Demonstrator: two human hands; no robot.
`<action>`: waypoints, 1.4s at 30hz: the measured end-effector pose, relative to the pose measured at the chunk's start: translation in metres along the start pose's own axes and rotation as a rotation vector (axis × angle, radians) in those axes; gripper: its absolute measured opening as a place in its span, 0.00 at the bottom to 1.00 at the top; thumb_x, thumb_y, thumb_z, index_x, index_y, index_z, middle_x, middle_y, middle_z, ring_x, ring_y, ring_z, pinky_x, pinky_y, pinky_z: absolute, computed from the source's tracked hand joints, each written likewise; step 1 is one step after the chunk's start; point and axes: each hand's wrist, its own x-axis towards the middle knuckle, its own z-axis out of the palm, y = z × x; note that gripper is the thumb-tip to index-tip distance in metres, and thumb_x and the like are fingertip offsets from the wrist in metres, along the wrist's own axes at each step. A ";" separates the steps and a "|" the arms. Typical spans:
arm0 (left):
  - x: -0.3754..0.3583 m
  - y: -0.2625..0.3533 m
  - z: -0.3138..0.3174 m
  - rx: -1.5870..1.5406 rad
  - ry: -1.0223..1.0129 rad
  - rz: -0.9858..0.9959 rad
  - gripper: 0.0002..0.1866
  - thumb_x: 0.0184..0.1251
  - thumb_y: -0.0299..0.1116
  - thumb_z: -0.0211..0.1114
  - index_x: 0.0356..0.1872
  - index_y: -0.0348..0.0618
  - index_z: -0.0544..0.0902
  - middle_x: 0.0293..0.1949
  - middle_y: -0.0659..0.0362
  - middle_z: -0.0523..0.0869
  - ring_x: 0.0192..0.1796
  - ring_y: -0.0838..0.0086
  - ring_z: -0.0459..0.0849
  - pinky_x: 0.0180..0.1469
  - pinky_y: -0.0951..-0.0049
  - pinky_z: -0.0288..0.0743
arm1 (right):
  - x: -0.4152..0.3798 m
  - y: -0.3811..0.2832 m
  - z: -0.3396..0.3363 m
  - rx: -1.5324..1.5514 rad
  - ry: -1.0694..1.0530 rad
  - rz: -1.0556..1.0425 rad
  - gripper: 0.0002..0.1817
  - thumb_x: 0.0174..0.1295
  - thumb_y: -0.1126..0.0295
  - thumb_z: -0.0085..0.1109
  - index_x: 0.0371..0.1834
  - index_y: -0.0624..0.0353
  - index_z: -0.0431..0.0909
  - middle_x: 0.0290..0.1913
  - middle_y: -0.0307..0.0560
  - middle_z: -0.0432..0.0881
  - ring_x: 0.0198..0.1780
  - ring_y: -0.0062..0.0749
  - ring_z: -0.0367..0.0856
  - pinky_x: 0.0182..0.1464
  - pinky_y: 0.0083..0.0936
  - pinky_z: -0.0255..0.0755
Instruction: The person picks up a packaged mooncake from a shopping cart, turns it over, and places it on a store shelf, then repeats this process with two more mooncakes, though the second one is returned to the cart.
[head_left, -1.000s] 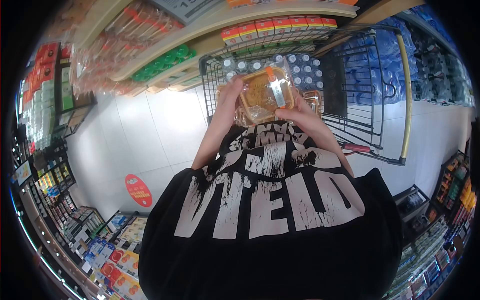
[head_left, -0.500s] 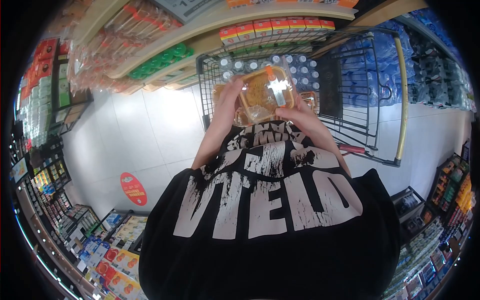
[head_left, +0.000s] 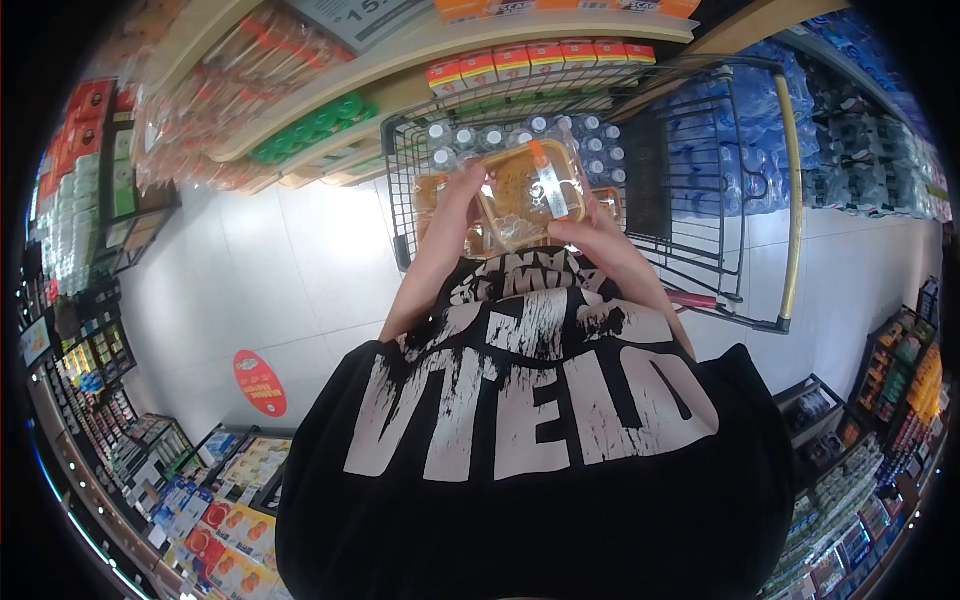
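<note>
Both of my hands hold a clear-wrapped tray of brownish-yellow food (head_left: 515, 190) in front of my chest, above the shopping cart. My left hand (head_left: 462, 200) grips its left edge with the thumb on top. At the lower right corner, my right hand (head_left: 590, 228) clasps it, thumb on the front. An orange strip and a white label (head_left: 549, 185) run down the tray's right side. The exact kind of food cannot be made out. Below it in the cart (head_left: 392, 190) are several white-capped bottles (head_left: 494, 138) and another packaged tray (head_left: 606, 203), partly hidden.
A shelf with red and yellow boxes (head_left: 545, 62) runs behind the cart. Stacked blue-wrapped bottle packs (head_left: 750, 170) stand to the right, beside the cart's yellow handle (head_left: 790, 200). Pale floor tiles (head_left: 290, 260) with a red sticker (head_left: 260, 382) lie to the left.
The cart and shelves sit slightly further left in view. The tray has tilted a little, and its label shows less glare. Both hands keep their hold.
</note>
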 end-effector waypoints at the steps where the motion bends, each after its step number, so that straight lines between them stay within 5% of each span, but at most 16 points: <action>1: 0.000 -0.001 0.002 -0.004 -0.002 0.004 0.22 0.69 0.48 0.48 0.52 0.40 0.69 0.45 0.59 0.72 0.49 0.76 0.72 0.53 0.74 0.64 | -0.002 0.000 -0.002 -0.006 0.000 -0.001 0.45 0.52 0.74 0.62 0.70 0.59 0.43 0.61 0.47 0.65 0.61 0.30 0.66 0.62 0.31 0.61; 7: 0.000 -0.005 0.015 0.037 0.031 0.016 0.24 0.68 0.50 0.47 0.52 0.39 0.68 0.45 0.60 0.71 0.49 0.77 0.71 0.52 0.74 0.65 | -0.008 -0.003 -0.007 0.053 0.032 -0.040 0.50 0.52 0.70 0.65 0.71 0.61 0.37 0.60 0.47 0.68 0.56 0.27 0.71 0.60 0.23 0.61; 12: 0.004 -0.021 0.005 0.052 0.046 0.006 0.27 0.67 0.51 0.48 0.53 0.36 0.67 0.47 0.57 0.70 0.54 0.73 0.69 0.57 0.72 0.62 | -0.009 -0.006 -0.013 -0.119 -0.075 -0.053 0.44 0.53 0.71 0.65 0.69 0.61 0.47 0.59 0.45 0.67 0.57 0.25 0.70 0.55 0.21 0.67; 17: 0.004 -0.014 0.003 -0.103 0.085 -0.095 0.28 0.66 0.52 0.50 0.54 0.36 0.67 0.49 0.57 0.70 0.54 0.73 0.69 0.57 0.74 0.62 | -0.001 -0.001 -0.007 -0.099 -0.099 -0.130 0.45 0.53 0.70 0.65 0.70 0.58 0.45 0.61 0.47 0.65 0.55 0.26 0.72 0.54 0.22 0.68; 24: 0.012 -0.009 -0.002 0.008 0.050 -0.069 0.25 0.65 0.51 0.51 0.51 0.39 0.69 0.45 0.58 0.72 0.49 0.75 0.72 0.52 0.75 0.65 | -0.002 0.012 -0.012 -0.012 0.002 -0.087 0.36 0.67 0.54 0.45 0.71 0.58 0.42 0.63 0.48 0.63 0.58 0.29 0.69 0.58 0.27 0.65; 29: 0.011 -0.014 0.007 -0.007 0.052 -0.029 0.22 0.66 0.49 0.51 0.48 0.41 0.70 0.41 0.60 0.71 0.46 0.77 0.72 0.49 0.77 0.65 | 0.001 0.020 -0.025 0.037 0.045 -0.162 0.34 0.67 0.55 0.44 0.71 0.58 0.45 0.68 0.48 0.55 0.64 0.31 0.61 0.63 0.30 0.60; 37: 0.003 -0.003 0.017 0.010 0.034 -0.029 0.22 0.67 0.46 0.49 0.53 0.41 0.66 0.44 0.57 0.74 0.42 0.73 0.77 0.44 0.75 0.71 | -0.006 0.008 -0.020 -0.117 0.214 -0.243 0.28 0.65 0.58 0.49 0.65 0.60 0.59 0.59 0.44 0.67 0.60 0.24 0.65 0.59 0.22 0.58; 38: 0.004 0.002 0.021 -0.032 0.007 -0.059 0.24 0.66 0.46 0.49 0.56 0.41 0.63 0.49 0.55 0.73 0.48 0.70 0.77 0.49 0.71 0.71 | -0.011 -0.002 -0.009 -0.149 0.320 -0.285 0.27 0.62 0.62 0.55 0.61 0.61 0.63 0.53 0.44 0.72 0.54 0.22 0.69 0.55 0.20 0.61; 42: 0.002 0.014 0.029 -0.212 -0.077 -0.148 0.25 0.65 0.49 0.47 0.56 0.43 0.63 0.55 0.54 0.70 0.55 0.66 0.73 0.54 0.61 0.68 | -0.006 -0.004 -0.020 -0.552 0.094 -0.506 0.26 0.56 0.68 0.60 0.57 0.63 0.65 0.45 0.45 0.77 0.43 0.24 0.75 0.48 0.22 0.68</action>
